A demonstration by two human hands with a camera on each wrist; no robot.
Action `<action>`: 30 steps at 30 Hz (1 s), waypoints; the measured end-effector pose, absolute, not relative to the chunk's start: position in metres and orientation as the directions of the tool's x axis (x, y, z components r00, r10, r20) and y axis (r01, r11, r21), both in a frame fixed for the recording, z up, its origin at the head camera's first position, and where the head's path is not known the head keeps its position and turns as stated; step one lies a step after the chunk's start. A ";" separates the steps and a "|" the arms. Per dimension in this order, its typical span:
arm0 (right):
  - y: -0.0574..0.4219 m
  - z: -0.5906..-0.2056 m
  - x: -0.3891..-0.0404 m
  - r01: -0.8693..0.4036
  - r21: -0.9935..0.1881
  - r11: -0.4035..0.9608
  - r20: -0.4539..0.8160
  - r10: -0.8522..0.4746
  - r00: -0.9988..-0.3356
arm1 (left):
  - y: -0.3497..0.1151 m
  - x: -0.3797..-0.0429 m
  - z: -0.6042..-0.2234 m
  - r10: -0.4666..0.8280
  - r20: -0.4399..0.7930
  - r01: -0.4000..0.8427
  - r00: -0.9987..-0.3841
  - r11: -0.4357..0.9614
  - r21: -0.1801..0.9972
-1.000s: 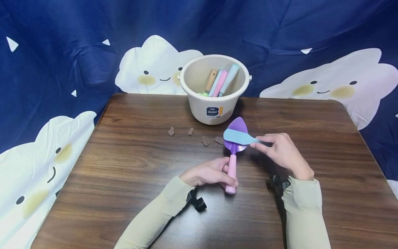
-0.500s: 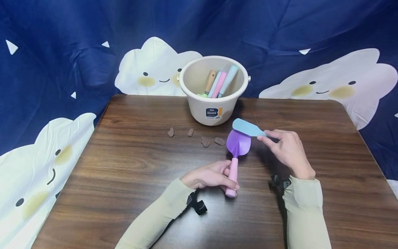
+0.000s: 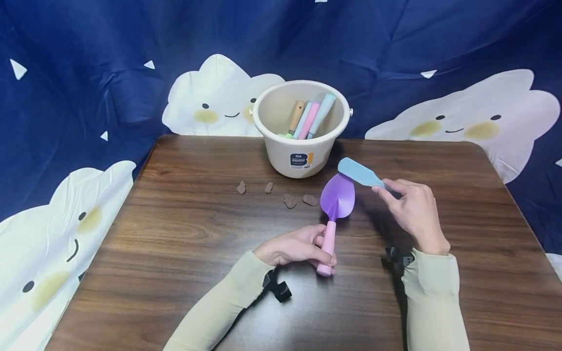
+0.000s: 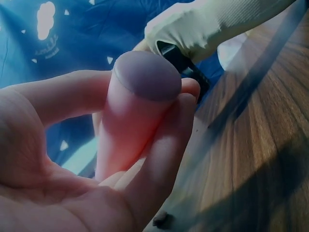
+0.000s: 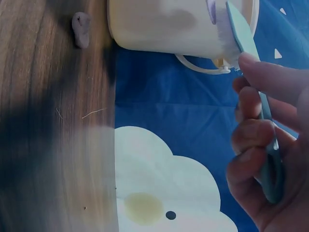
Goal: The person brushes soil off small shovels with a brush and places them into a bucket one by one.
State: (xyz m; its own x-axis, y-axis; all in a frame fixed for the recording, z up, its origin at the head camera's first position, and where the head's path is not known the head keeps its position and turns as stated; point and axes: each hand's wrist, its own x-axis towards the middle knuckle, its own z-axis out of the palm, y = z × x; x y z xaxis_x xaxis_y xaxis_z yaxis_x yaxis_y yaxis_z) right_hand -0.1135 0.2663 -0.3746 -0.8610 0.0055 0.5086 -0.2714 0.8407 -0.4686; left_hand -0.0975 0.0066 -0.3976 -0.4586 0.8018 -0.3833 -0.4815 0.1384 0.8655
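My left hand (image 3: 296, 245) grips the pink handle of a purple garden trowel (image 3: 338, 196), its blade pointing away from me above the table. The handle's round end (image 4: 147, 76) fills the middle of the left wrist view between thumb and fingers. In my right hand (image 3: 414, 209) is a light blue brush (image 3: 357, 172), pinched at the handle. Pale bristles (image 5: 226, 34) show under its head in the right wrist view. The brush head lies across the tip of the trowel blade. Whether the bristles touch the blade cannot be told.
A cream bucket (image 3: 298, 158) stands at the table's back edge, holding several tool handles (image 3: 309, 119). Several brown clay-like lumps (image 3: 290, 201) lie on the wooden table (image 3: 184, 234) left of the trowel. A blue cloud-print cloth hangs behind.
The brush has swept from the middle of the trowel blade up to its tip and right. The blade's tilt has changed slightly, while my left hand has barely moved.
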 end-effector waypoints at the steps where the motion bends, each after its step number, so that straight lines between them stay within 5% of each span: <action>1: 0.267 -0.374 -0.113 -0.266 -0.468 0.842 0.513 0.014 -0.858 | 0.006 -0.098 -0.398 0.802 -0.379 -0.485 -0.461 0.130 0.865; 19: 0.275 -0.370 -0.114 -0.282 -0.550 0.787 0.586 0.122 -0.801 | 0.006 -0.106 -0.400 0.661 -0.366 -0.450 -0.654 0.049 0.892; 30: 0.275 -0.370 -0.113 -0.297 -0.571 0.766 0.590 0.131 -0.797 | 0.008 -0.106 -0.403 0.612 -0.372 -0.401 -0.698 0.097 0.911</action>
